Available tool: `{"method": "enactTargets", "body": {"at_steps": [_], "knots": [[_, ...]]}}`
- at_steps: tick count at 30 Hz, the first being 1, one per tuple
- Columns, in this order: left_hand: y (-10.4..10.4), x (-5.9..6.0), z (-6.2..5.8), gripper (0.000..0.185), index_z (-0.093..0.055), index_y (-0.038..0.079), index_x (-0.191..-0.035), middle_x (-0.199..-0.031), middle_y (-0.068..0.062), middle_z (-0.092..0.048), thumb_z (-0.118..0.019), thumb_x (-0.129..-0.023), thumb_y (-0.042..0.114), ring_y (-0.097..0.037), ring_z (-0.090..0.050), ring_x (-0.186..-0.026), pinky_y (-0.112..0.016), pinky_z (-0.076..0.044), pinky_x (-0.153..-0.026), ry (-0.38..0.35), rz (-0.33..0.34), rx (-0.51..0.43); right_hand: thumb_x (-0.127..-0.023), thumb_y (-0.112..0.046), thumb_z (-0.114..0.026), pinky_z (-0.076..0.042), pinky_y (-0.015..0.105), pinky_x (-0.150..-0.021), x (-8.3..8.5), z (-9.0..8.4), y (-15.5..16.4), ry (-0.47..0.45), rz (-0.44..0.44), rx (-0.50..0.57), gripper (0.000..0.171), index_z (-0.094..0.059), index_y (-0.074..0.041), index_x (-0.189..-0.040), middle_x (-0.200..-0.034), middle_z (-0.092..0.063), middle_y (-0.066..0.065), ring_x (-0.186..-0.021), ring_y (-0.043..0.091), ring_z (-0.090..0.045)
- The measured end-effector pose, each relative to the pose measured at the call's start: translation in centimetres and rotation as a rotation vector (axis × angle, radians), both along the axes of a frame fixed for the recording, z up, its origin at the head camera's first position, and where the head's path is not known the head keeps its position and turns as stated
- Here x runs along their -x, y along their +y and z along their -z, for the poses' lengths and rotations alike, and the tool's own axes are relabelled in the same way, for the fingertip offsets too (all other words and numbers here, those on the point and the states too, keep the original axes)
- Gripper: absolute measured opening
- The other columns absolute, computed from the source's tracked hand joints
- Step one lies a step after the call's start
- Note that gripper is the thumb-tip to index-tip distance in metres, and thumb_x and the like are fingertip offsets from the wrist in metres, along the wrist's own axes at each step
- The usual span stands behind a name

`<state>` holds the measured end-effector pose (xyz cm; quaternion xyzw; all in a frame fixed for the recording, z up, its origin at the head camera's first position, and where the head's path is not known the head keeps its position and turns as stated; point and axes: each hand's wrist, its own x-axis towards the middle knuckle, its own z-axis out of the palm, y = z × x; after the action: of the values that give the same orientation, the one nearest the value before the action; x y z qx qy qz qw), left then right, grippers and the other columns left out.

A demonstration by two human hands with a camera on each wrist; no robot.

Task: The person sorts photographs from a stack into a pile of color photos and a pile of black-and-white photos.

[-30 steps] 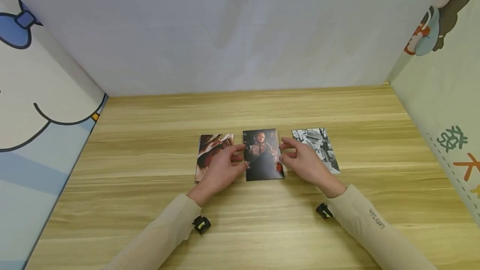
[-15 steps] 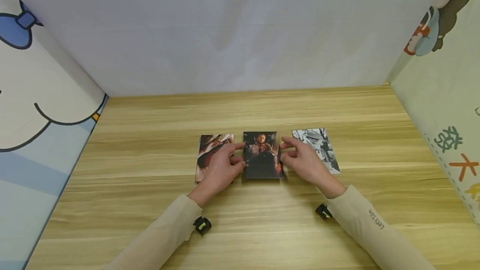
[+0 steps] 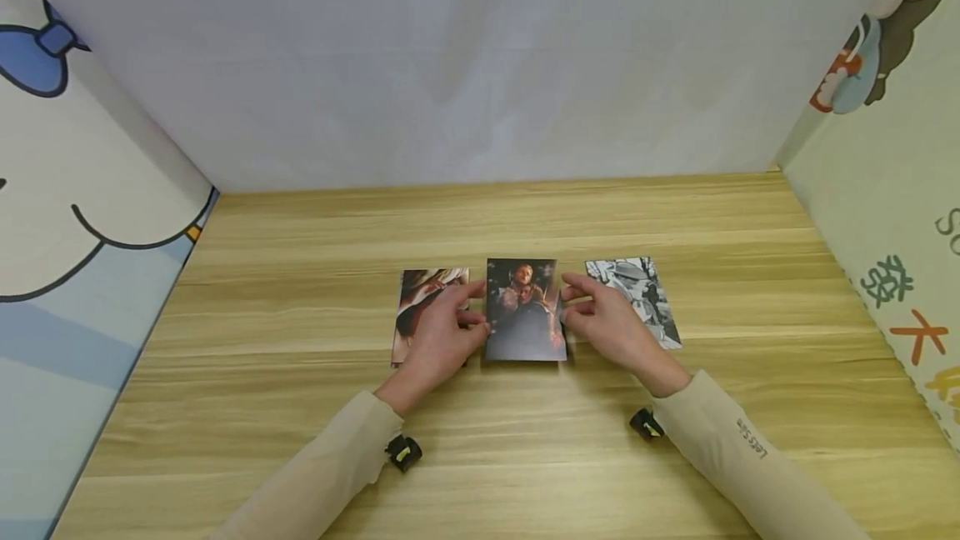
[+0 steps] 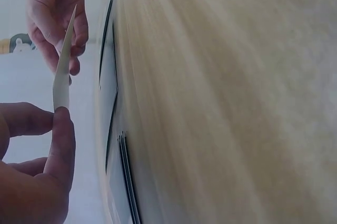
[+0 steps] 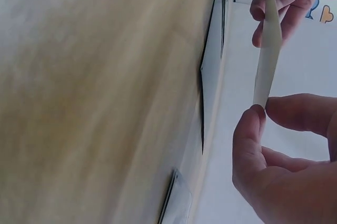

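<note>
Wooden table (image 3: 300, 440) between white and cartoon-printed walls (image 3: 90, 190)

Head view bright, even, soft light from above; faint shadows only, under the forearms and beside the middle photo (image 3: 524, 309), which shows pale glare on its lower half. Mild wide-angle bend at the edges. Both wrist views: worktop (image 4: 221, 97) smeared and out of focus, background washed out, nearest fingers (image 5: 253, 155) soft.

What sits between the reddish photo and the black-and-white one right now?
The dark photo, pinched at its side edges by the left hand and right hand; the head view shows it.
</note>
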<state>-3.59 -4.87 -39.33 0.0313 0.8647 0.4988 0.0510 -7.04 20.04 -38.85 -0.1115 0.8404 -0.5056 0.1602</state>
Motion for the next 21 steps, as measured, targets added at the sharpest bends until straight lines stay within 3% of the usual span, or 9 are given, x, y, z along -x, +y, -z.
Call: {"method": "enactTargets", "body": {"at_steps": [10, 16, 21], "knots": [[-0.5, -0.3, -0.2, 0.063, -0.054, 0.003, -0.149, -0.130, -0.008, -0.069, -0.070, -0.088, 0.003, -0.018, -0.073, -0.095, -0.030, -0.058, -0.070, -0.028, -0.024, 0.037, -0.092, 0.001, -0.059, -0.058, 0.034, -0.089, -0.1, -0.2, -0.3, 0.000, -0.002, 0.023, 0.062, -0.043, 0.009, -0.152, -0.127, -0.063, 0.024, -0.112, 0.037, -0.067], [-0.9, -0.5, -0.2, 0.058, -0.059, 0.004, -0.145, -0.123, -0.007, -0.071, -0.072, -0.088, 0.002, -0.017, -0.073, -0.093, -0.029, -0.058, -0.069, -0.016, -0.032, 0.019, -0.094, -0.001, -0.061, -0.058, 0.040, -0.093, -0.2, -0.3, -0.6, -0.007, -0.011, 0.062, 0.063, -0.042, 0.006, -0.153, -0.126, -0.061, 0.024, -0.115, 0.039, -0.066], [-1.2, -0.7, -0.3, 0.058, -0.060, 0.003, -0.144, -0.120, -0.006, -0.071, -0.071, -0.087, 0.002, -0.017, -0.073, -0.091, -0.029, -0.057, -0.069, 0.008, -0.035, 0.012, -0.094, 0.001, -0.061, -0.058, 0.036, -0.090, -0.3, -0.4, -0.9, -0.010, -0.012, 0.085, 0.063, -0.042, 0.006, -0.153, -0.124, -0.062, 0.024, -0.113, 0.038, -0.066]]}}
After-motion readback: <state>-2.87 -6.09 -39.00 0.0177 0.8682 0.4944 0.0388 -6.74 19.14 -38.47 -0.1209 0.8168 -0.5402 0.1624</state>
